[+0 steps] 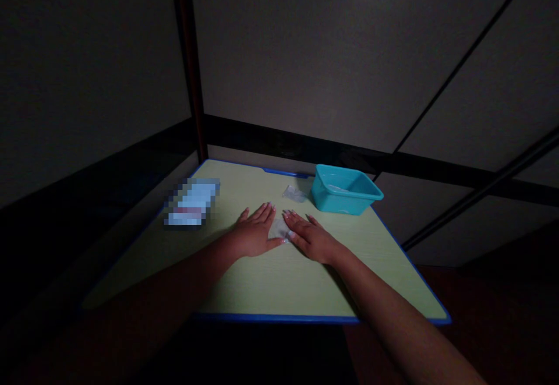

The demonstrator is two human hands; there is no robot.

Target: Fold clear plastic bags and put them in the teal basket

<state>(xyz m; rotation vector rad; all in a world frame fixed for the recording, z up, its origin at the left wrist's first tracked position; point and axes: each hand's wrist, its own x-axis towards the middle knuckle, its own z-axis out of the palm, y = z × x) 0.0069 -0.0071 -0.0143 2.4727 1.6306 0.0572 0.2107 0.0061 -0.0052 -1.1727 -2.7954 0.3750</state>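
Flat on the table lies a small clear plastic packet (pixel 278 229), partly covered by both of my hands. My left hand (pixel 257 232) rests palm down at its left side, fingers stretched out and thumb along the near edge. From the right, my right hand (pixel 311 238) lies on it with its fingers extended too. A second clear packet (pixel 294 193) sits a little beyond my fingertips, beside the basin. What the packets contain is too dim to make out.
A turquoise plastic basin (pixel 345 198) stands at the table's back right, with something pale inside. At the left is a blurred-out, bright rectangular object (pixel 192 203). The pale table (pixel 262 292) has a blue rim, and dark-banded walls (pixel 297 53) rise behind it.
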